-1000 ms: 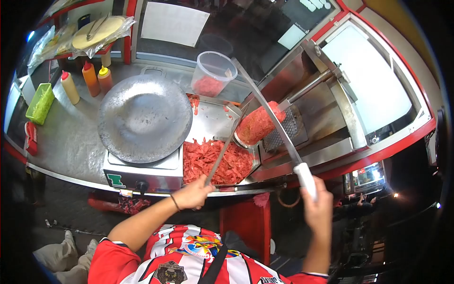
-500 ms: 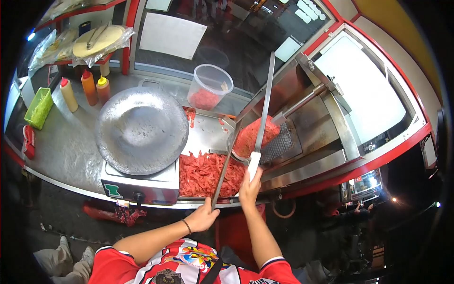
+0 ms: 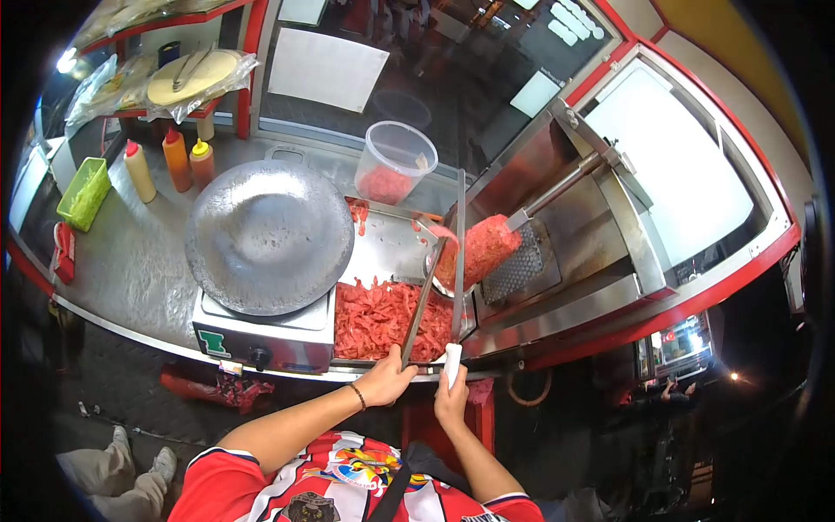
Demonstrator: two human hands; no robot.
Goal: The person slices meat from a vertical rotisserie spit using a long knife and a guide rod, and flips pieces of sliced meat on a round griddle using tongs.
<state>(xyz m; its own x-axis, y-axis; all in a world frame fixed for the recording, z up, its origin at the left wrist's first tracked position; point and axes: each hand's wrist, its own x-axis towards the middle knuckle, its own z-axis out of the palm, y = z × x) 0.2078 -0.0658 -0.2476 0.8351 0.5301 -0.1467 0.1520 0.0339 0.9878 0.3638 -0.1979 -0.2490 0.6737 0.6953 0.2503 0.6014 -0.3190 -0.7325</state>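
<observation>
A person at a metal counter (image 3: 143, 252) wraps the fingers of the right hand (image 3: 450, 400) around the white handle of a long knife (image 3: 459, 252), its blade upright before the red meat block (image 3: 491, 250) on a spit (image 3: 564, 185) at right. The left hand (image 3: 387, 384) grips a long metal tool (image 3: 418, 315) slanting toward the block, above shredded meat (image 3: 383, 320) heaped in the near part of a tray (image 3: 387, 246), right of a round pan (image 3: 270, 239)

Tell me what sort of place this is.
Probably a kebab stall or food cart: there's a block of meat on a spit, a tray of sliced meat, and squeeze bottles.
</observation>
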